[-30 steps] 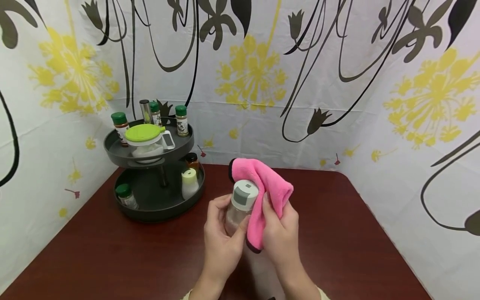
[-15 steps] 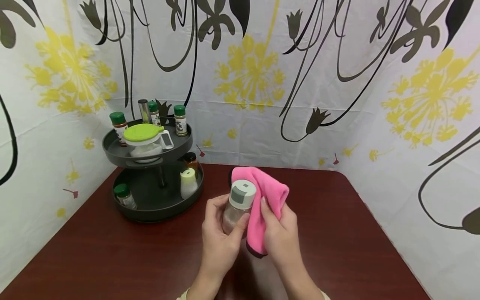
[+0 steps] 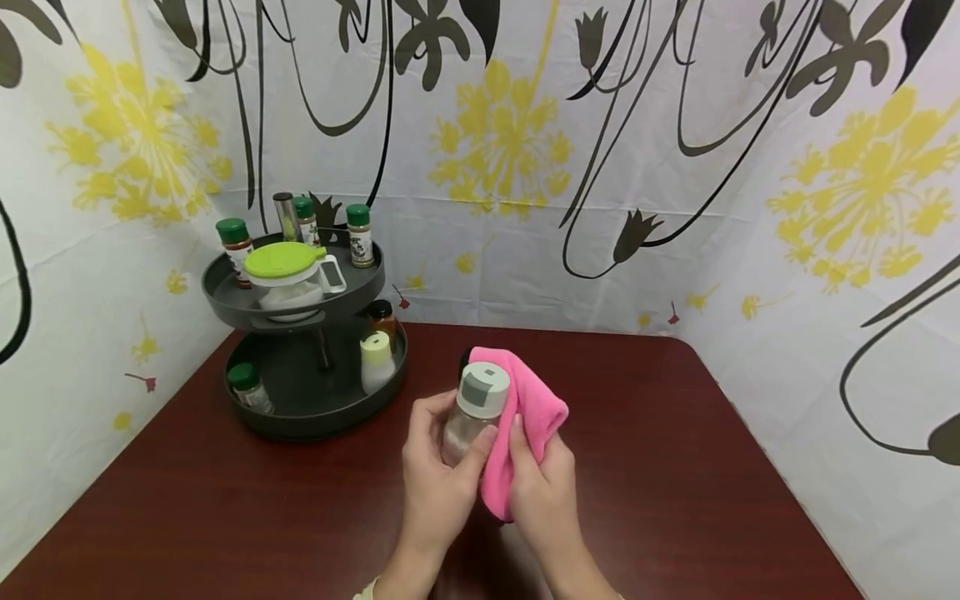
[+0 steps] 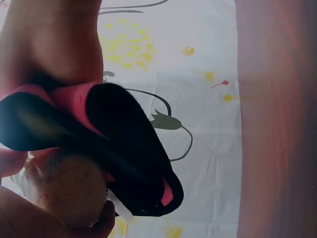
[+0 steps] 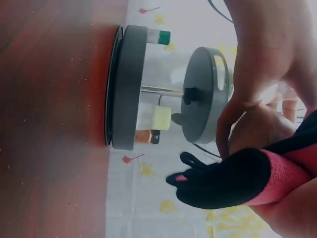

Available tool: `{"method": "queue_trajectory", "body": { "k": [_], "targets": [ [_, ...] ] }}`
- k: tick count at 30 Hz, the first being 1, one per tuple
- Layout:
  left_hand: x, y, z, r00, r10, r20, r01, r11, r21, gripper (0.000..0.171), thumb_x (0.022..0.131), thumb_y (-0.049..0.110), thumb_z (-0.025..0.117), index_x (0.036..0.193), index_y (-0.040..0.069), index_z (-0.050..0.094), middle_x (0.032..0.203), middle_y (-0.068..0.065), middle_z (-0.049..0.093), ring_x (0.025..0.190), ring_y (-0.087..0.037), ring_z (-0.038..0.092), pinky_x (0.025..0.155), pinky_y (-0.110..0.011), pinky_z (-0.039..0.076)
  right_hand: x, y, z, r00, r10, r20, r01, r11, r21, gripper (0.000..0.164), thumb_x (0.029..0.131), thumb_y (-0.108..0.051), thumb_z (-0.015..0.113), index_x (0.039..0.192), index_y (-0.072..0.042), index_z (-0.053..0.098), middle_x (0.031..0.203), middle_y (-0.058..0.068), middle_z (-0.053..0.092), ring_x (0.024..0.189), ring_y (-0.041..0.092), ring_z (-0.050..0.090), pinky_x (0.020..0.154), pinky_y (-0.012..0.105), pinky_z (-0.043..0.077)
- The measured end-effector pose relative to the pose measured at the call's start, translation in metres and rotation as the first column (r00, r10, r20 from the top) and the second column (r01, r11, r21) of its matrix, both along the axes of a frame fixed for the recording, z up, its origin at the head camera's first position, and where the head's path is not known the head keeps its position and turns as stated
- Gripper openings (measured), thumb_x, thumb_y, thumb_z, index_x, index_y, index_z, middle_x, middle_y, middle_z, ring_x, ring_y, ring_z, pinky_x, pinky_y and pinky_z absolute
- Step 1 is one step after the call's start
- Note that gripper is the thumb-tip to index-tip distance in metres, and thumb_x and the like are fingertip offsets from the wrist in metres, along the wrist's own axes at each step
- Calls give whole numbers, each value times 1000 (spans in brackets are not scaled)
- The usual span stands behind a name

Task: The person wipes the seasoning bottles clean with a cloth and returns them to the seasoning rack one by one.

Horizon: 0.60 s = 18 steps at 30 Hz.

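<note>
A clear seasoning bottle with a pale cap and grey flap stands slightly tilted above the table. My left hand grips it around its body, thumb in front. Pressed to the bottle's right side is a pink cloth with a dark edge, which my right hand pinches between thumb and fingers. In the left wrist view the bottle's round base shows, with the dark underside of the cloth beside it. The cloth hides part of the right fingers.
At the left stands a dark two-tier turntable rack. Its upper tier bears several green-capped jars and a pot with a lime lid. Below are a yellow-capped shaker and other jars. A patterned cloth wall encloses the dark red table.
My right hand and the pink cloth have moved down and slightly left along the bottle. My left hand keeps its grip on the bottle, which has shifted slightly left.
</note>
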<state>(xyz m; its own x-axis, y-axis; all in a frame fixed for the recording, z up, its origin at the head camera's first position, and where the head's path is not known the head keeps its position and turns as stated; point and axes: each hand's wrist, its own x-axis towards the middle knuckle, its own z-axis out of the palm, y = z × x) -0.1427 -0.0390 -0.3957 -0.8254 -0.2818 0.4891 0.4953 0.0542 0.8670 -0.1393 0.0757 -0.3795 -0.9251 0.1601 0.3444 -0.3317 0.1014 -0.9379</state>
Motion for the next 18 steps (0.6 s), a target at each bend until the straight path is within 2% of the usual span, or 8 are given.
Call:
{"method": "queue_trajectory", "body": {
  "k": [4,9,12,15,18],
  "targets": [
    [0,0,1,999,-21,35,21,1000,8,55,89,6,85,135,13,56,136,1,67,129,-13,65,107,-39,57,-2,8,12,1000,0,18,0,1000,4,25,109,-16,59,123,1,70,100,17,73,82,10,66,76,21,57],
    [3,1,4,996,-75,58,74,997,22,53,90,4,83,134,12,55,137,0,65,131,-14,64,108,-31,55,-5,12,24,999,-5,-31,5,1000,-22,26,108,-17,59,126,0,69,106,15,73,88,13,68,80,21,58],
    [6,0,9,995,-91,51,90,996,29,52,90,5,83,134,12,56,137,-1,65,132,-15,64,109,-32,55,-3,6,15,1000,-4,-17,4,999,-38,26,110,-16,57,126,1,68,103,15,73,85,10,69,78,21,58],
    [8,-2,14,996,-76,36,76,997,13,53,90,6,84,135,13,56,137,0,65,132,-16,64,111,-41,55,1,0,3,1000,8,19,-7,999,-42,27,111,-13,53,127,3,67,101,14,73,85,8,69,77,22,59],
    [8,-4,17,997,-61,46,61,998,1,56,89,7,84,136,16,56,138,3,65,132,-14,63,111,-48,56,2,-1,-2,999,21,34,-20,999,-26,25,110,-12,54,124,3,67,97,14,72,83,10,69,76,23,59]
  ]
}}
